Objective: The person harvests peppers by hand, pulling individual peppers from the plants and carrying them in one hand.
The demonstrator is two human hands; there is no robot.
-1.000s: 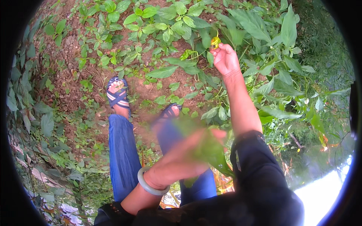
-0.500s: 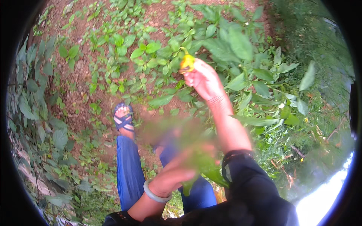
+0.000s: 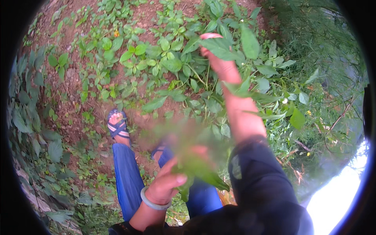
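Soft daylight, no hard shadows; glare lower right; near leaf bunch [image 3: 196, 164] blurred; fisheye rim black.

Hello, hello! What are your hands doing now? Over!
Left hand shut on bunch of green leaves. Right hand reaching into leafy plants, fingers partly hidden. Leaves across the right forearm.

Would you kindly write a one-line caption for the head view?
Left hand holds picked green leaves while right hand reaches into leafy plants.

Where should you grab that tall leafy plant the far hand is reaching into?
Probably low on the plant's stem, beneath its broad leaves. Come from the right side, where the right hand already reaches in; the leaves look floppy, the stem firmer.
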